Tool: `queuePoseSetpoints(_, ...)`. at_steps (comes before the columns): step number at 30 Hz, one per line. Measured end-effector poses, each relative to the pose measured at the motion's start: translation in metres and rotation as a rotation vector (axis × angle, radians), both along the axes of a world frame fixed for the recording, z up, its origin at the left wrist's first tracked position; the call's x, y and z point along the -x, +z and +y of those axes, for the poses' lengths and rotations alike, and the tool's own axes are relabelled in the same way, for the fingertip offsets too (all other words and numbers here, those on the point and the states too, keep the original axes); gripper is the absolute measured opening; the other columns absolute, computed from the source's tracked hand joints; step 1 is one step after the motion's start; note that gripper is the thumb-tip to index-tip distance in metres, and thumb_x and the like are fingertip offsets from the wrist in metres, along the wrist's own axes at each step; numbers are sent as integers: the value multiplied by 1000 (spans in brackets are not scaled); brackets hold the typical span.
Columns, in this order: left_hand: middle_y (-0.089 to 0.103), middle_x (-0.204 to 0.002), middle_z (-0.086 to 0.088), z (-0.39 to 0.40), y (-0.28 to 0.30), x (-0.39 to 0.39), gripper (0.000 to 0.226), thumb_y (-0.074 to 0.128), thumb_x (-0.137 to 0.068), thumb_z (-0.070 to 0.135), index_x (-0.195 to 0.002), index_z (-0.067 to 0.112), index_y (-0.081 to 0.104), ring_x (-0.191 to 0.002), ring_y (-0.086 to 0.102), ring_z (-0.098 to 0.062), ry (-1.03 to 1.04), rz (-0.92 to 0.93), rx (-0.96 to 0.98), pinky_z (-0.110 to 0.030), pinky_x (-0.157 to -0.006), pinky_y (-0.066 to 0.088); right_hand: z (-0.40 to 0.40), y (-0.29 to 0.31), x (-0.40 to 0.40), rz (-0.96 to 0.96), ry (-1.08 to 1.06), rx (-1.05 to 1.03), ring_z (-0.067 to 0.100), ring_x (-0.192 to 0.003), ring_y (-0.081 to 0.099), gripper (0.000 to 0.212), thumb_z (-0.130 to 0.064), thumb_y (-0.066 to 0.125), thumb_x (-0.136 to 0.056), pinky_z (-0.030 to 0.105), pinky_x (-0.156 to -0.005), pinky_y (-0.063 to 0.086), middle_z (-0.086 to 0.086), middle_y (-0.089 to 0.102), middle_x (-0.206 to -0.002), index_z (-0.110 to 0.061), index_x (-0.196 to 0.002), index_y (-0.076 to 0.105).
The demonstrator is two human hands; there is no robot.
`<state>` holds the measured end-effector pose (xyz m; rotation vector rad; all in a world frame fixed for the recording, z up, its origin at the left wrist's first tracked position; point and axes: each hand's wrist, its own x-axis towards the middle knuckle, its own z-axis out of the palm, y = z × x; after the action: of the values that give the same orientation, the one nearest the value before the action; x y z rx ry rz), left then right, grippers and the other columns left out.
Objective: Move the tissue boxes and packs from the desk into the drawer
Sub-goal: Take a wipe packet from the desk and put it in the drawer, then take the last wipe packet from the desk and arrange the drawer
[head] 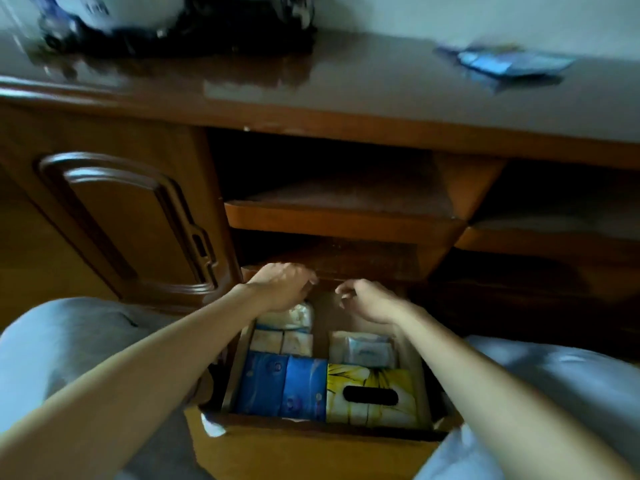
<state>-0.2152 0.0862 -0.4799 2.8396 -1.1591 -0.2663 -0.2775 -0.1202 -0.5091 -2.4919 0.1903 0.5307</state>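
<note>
Beneath your hands the open drawer (311,441) holds the yellow tissue box (370,396), blue packs (284,384) and white packs (363,348), while your left hand (280,285) seems pressed on one pale pack (294,315) and your right hand (370,301) hovers empty, fingers curled.

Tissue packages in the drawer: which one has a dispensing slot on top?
The yellow tissue box at the front right; its top shows a dark oval slot, the other packs are sealed.
</note>
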Motion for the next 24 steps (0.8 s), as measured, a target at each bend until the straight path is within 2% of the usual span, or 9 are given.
queuePoseSetpoints(3, 67, -123, 14, -7, 55, 5, 30, 49, -100, 27, -122, 36, 67, -109, 65, -10, -56, -168, 202, -25, -78, 45, -24, 63, 22, -171, 4, -28, 4, -103, 68, 19, -41, 59, -97, 36, -92, 57, -20, 71, -111, -47, -113, 68)
queuePoseSetpoints(6, 72, -112, 16, -22, 123, 5, 25, 59, -94, 24, -111, 35, 73, -93, 68, -7, -124, -389, 406, -20, -69, 47, -49, 132, 40, -468, -28, 4, -4, -89, 70, 15, -47, 59, -92, 38, -86, 60, -30, 73, -95, -52, -101, 69)
queuePoseSetpoints(8, 73, -106, 14, -35, 167, 2, 21, 63, -91, 22, -104, 33, 75, -87, 69, -9, -139, -523, 555, -21, -66, 51, -63, 178, 45, -675, -91, 47, -2, -77, 71, 17, -46, 54, -88, 38, -79, 61, -30, 73, -86, -48, -97, 69)
queuePoseSetpoints(10, 72, -105, 13, -54, 206, -8, 21, 61, -90, 20, -102, 31, 74, -91, 69, -13, -122, -578, 661, -28, -69, 55, -76, 215, 41, -861, -198, 90, -2, -68, 69, 15, -42, 52, -87, 32, -71, 59, -28, 72, -74, -46, -90, 66)
queuePoseSetpoints(12, 72, -105, 10, -77, 234, -26, 23, 57, -91, 20, -103, 30, 74, -98, 68, -18, -73, -576, 687, -34, -75, 55, -91, 245, 28, -983, -288, 176, -1, -72, 68, 13, -40, 53, -85, 29, -70, 55, -24, 71, -74, -43, -88, 65)
queuePoseSetpoints(14, 70, -111, 7, -99, 251, -51, 24, 55, -93, 24, -106, 31, 73, -105, 65, -20, -12, -523, 638, -35, -81, 54, -109, 265, 8, -987, -314, 285, 4, -89, 66, 14, -37, 56, -86, 30, -74, 51, -21, 71, -88, -41, -95, 66)
queuePoseSetpoints(17, 67, -114, 3, -128, 250, -89, 23, 54, -94, 27, -108, 30, 72, -111, 61, -22, 41, -453, 552, -36, -85, 52, -140, 272, -20, -792, -336, 352, 14, -114, 59, 24, -33, 61, -93, 35, -89, 50, -13, 69, -115, -35, -116, 67)
queuePoseSetpoints(21, 68, -105, 6, -157, 232, -133, 19, 51, -95, 29, -98, 30, 71, -107, 60, -20, 35, -469, 520, -36, -80, 53, -168, 266, -64, -726, -381, 442, 19, -102, 66, 11, -34, 63, -93, 33, -78, 51, -10, 70, -104, -33, -100, 70)
queuePoseSetpoints(24, 68, -103, 6, -181, 233, -166, 18, 51, -96, 32, -99, 29, 68, -104, 61, -19, -6, -533, 502, -36, -75, 53, -185, 272, -103, -655, -376, 597, 23, -100, 67, 19, -39, 60, -96, 34, -71, 47, -3, 70, -113, -32, -113, 61)
